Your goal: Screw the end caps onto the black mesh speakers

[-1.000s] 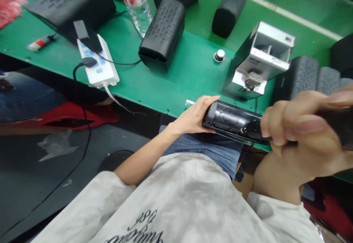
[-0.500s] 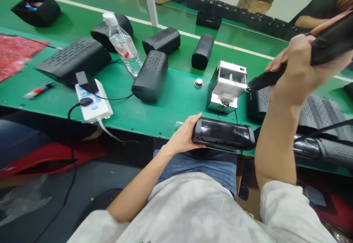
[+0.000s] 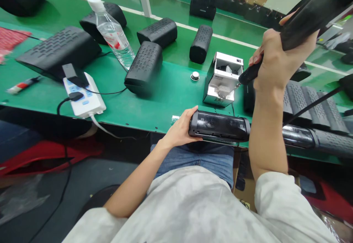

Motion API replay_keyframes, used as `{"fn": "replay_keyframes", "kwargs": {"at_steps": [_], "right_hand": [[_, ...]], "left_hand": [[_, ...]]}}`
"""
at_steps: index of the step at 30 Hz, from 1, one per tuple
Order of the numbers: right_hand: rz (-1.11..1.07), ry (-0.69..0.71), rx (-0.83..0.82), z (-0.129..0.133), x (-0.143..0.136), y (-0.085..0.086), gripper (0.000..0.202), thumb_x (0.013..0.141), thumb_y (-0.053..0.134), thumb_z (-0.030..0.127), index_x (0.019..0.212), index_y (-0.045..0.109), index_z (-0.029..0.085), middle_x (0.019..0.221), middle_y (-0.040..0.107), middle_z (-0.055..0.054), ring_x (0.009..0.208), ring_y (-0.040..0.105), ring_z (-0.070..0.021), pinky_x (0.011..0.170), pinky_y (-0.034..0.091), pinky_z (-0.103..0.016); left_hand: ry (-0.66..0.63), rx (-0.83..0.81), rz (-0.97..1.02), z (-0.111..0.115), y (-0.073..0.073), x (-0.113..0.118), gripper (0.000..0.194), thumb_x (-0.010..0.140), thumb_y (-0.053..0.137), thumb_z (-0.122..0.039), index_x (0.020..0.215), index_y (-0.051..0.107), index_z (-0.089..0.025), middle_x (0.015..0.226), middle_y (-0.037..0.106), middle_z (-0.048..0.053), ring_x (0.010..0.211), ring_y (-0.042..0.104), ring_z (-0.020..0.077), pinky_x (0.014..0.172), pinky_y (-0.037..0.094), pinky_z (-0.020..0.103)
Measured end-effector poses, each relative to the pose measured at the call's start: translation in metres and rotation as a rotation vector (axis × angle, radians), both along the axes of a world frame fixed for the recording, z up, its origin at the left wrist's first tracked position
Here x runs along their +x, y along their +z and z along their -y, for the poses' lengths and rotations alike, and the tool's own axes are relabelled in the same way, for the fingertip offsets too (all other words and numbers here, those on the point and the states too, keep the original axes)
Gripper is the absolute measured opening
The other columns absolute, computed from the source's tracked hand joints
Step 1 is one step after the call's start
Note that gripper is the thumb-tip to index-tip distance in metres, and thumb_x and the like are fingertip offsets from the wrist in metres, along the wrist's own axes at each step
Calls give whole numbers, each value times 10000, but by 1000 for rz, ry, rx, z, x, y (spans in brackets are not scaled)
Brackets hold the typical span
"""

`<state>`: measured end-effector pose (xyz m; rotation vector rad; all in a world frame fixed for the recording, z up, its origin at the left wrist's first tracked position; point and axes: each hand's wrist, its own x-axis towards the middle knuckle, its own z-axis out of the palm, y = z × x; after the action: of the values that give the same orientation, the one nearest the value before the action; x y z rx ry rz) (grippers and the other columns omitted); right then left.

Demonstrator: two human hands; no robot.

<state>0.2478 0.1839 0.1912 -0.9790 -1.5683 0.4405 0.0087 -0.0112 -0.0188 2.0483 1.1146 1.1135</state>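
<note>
My left hand (image 3: 179,129) is closed round the left end of a black speaker (image 3: 220,126), which lies at the table's front edge with its glossy grille side up. Raised at the right, my right hand (image 3: 277,61) grips a black electric screwdriver (image 3: 306,20). The screwdriver slants down to the left, its bit at the front of a small metal screw feeder (image 3: 224,75). Whether a screw sits on the bit is too small to tell. Left of the feeder lies a small round silver part (image 3: 195,75).
Several black speaker housings stand about the green table (image 3: 171,105). A water bottle (image 3: 114,35) leans beside a white power strip (image 3: 84,96) with cables. More ribbed housings (image 3: 309,103) lie in a row at the right, and a tube (image 3: 23,85) at the left.
The screwdriver's bit has come down and inward, from the feeder's right side to its front. My left hand still holds the speaker. The camera view has shifted, and the person at upper right has left it.
</note>
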Motion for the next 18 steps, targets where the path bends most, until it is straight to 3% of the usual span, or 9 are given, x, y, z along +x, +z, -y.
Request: {"fn": "replay_keyframes", "kwargs": {"at_steps": [4,9,13,18], "right_hand": [[-131,11,210,19,-6,8,329,1108,733,508,1093,428,382,928,519,0,594,419,-55,500,500,-368],[-162,62,205,15,-15,11,436,1032,833,553,1053,436,375,1181,660,-46,579,431,-29,463,494,-382],[-113,47,138,15,-21,11,397,1072,813,388,1037,418,375,1126,606,-2,583,392,-26,485,536,-387],[-98,-35,81,27,-19,10,393,1086,673,142,1052,365,384,1158,587,-14,579,384,-32,473,491,-362]], "left_hand": [[5,-13,-2,1,2,1,1439,797,1077,-400,1862,112,-334,1735,470,237,1619,555,462,1324,524,664],[7,-11,5,2,4,1,1409,811,1068,-412,1859,131,-316,1746,465,244,1632,545,455,1328,524,644],[13,-31,13,2,3,1,1395,803,1071,-425,1857,165,-300,1763,460,244,1642,538,458,1338,514,640],[2,-12,18,0,2,1,1395,813,1064,-461,1860,160,-282,1769,460,251,1649,535,453,1351,503,630]]}}
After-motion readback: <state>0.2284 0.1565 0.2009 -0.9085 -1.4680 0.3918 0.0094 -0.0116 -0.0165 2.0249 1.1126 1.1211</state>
